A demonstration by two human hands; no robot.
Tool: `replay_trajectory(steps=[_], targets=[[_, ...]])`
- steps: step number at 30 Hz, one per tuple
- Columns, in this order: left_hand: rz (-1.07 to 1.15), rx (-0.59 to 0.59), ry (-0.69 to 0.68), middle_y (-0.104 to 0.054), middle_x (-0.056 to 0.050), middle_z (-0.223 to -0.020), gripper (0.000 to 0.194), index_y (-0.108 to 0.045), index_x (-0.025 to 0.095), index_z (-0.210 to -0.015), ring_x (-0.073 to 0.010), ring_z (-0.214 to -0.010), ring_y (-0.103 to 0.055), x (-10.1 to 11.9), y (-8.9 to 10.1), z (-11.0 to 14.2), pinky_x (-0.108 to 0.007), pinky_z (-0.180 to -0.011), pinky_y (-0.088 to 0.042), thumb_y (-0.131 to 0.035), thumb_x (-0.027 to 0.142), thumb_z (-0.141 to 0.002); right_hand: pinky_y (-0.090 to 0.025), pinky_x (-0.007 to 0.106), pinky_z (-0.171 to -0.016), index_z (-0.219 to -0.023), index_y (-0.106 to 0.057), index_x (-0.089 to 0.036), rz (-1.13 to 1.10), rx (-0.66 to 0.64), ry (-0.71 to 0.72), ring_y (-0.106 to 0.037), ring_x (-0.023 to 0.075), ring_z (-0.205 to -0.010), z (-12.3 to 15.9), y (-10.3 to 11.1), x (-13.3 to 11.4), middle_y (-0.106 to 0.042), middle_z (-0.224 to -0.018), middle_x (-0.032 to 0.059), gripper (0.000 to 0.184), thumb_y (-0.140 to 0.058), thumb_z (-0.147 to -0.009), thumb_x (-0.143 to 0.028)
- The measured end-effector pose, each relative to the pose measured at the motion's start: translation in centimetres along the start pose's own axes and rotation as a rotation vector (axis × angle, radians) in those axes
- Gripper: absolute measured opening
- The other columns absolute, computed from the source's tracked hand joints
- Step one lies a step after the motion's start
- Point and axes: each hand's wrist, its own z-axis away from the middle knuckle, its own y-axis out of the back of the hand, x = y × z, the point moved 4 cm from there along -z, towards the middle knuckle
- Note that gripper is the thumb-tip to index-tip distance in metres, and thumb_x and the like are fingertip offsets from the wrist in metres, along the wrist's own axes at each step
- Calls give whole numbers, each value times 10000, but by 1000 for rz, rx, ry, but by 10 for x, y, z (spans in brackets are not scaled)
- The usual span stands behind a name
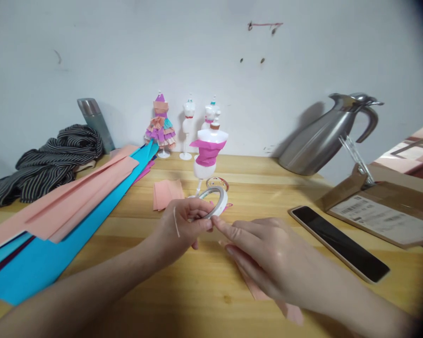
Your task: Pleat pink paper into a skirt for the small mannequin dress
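My left hand point(183, 223) is closed around the lower left edge of a white roll of tape point(219, 205), which it holds tilted above the table. A thin pale strip point(176, 221) lies across the back of that hand. My right hand point(264, 249) reaches in with its index finger stretched out, the fingertip against the roll's lower edge and the thumb apart below. Under the right hand runs a pink paper strip point(292, 313); whether the fingers touch it is hidden. Just behind the roll stands a small white dress form point(203, 170) with magenta paper point(210, 152) wrapped around its chest.
Folded pink paper point(168, 193) and another tape roll point(217, 182) lie near the form. Long pink and blue sheets point(81, 234) stretch along the left. A phone point(338, 241), cardboard box point(384, 213) and steel jug point(317, 136) stand right. More dress forms point(187, 126) line the wall.
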Motion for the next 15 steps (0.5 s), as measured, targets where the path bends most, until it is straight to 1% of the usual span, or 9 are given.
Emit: replay_trajectory(steps=[3,5,7,9,11,13,14,15], targets=[[22,-29,-11,-650,-38,-667,291,-692,115,-867,-157,-615,-609,-1,0,-1,-153,-312,-397,-678,219,-596,-362,263,-436,-1218,-549,-72,105,28,72,-477,128,-466,2,-2,0,-608,-652,23,359,-410,-887,-55],[37,-50,-21,-668,-49,-700,294,-690,114,-890,-154,-616,-613,-2,0,-1,-153,-317,-402,-678,223,-617,-364,263,-426,-1255,-532,-63,133,53,92,-474,132,-458,3,-1,-1,-606,-640,24,401,-409,-874,-34],[37,-68,-35,-681,-60,-737,285,-687,115,-909,-156,-639,-620,-2,0,-1,-147,-322,-401,-674,236,-652,-393,254,-442,-1296,-506,-82,64,41,59,-493,131,-465,3,3,0,-607,-620,13,434,-402,-878,-32],[13,-72,-53,-679,-60,-751,269,-689,121,-919,-156,-664,-618,0,1,-1,-142,-328,-402,-663,252,-685,-432,238,-477,-1306,-498,-121,-77,19,-30,-539,130,-493,3,9,3,-616,-608,0,430,-411,-890,-55],[-32,-67,-51,-660,-48,-725,256,-697,129,-922,-149,-664,-599,2,2,0,-143,-341,-412,-649,254,-704,-448,221,-492,-1196,-568,-158,-206,33,-161,-574,124,-521,4,16,9,-638,-626,0,326,-460,-893,-103],[-69,-64,-27,-638,-37,-700,258,-705,136,-928,-138,-648,-575,3,1,1,-146,-355,-421,-638,240,-702,-434,210,-471,-977,-631,-175,-282,63,-298,-575,118,-517,5,21,17,-648,-637,7,144,-532,-875,-156],[-77,-66,-12,-628,-31,-686,263,-707,137,-930,-133,-639,-563,3,1,1,-148,-362,-424,-633,232,-695,-423,208,-458,-874,-632,-178,-306,65,-352,-565,115,-507,5,22,20,-644,-627,8,71,-562,-862,-176],[-77,-72,0,-618,-26,-671,268,-708,136,-926,-128,-628,-550,4,0,2,-149,-367,-426,-628,225,-686,-413,208,-451,-801,-623,-181,-332,50,-394,-556,114,-500,5,21,23,-636,-611,5,63,-586,-850,-192]])
